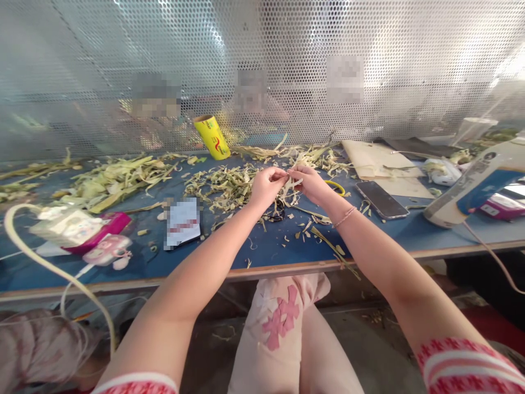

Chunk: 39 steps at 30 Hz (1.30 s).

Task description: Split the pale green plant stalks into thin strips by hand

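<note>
Both hands meet above the blue desk [262, 251]: the left hand [266, 187] and the right hand [310, 183] each have fingers pinched on a pale strip of leaf [292, 185] stretched between them, over the scattered leaf scraps [223, 186]. The step looks like splitting or peeling the strip; next calls for a steady pull apart without snapping it

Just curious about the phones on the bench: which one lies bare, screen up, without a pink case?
The dark phone right of the right hand. It lies flat and uncovered; the pink phone sits far left, plugged into a white cable.
</note>
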### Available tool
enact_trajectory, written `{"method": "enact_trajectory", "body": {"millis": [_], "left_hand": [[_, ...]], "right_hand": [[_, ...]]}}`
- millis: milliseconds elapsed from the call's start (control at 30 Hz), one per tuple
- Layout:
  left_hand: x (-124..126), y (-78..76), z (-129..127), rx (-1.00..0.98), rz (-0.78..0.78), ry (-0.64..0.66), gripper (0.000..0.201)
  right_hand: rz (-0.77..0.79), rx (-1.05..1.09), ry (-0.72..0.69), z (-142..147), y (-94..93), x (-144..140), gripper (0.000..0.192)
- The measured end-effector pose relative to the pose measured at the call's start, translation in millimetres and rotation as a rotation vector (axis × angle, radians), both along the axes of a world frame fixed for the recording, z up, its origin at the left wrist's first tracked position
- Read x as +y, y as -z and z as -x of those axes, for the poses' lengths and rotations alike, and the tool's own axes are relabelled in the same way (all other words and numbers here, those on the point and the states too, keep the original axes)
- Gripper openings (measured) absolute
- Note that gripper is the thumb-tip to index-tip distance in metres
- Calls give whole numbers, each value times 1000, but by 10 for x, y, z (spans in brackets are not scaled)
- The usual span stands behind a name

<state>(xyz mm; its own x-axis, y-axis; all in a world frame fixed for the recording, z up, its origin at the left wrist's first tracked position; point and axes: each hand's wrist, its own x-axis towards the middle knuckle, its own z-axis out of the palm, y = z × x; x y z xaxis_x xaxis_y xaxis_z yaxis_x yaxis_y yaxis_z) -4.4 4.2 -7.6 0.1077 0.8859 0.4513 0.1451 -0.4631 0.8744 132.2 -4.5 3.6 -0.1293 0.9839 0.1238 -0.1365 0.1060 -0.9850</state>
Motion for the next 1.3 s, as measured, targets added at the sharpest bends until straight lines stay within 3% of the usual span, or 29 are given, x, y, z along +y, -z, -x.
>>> {"method": "enact_trajectory", "body": {"millis": [267,600,833,1100,1300], "left_hand": [[-69,-34,-37,69,62,-9,10],[-74,28,-106,-153,311,129,14],[-90,-2,-130,-280,515,99,13],[-47,77,-119,-181,386,16,14],[-8,82,-73,-113,275,-46,17]], "right_hand": [[48,102,-3,-16,29,41,19],[72,122,-59,-48,35,49,21],[-188,-38,-7,21,132,66,27],[-421,-215,-25,61,157,57,20],[-335,-73,-41,68,147,27,28]]}}
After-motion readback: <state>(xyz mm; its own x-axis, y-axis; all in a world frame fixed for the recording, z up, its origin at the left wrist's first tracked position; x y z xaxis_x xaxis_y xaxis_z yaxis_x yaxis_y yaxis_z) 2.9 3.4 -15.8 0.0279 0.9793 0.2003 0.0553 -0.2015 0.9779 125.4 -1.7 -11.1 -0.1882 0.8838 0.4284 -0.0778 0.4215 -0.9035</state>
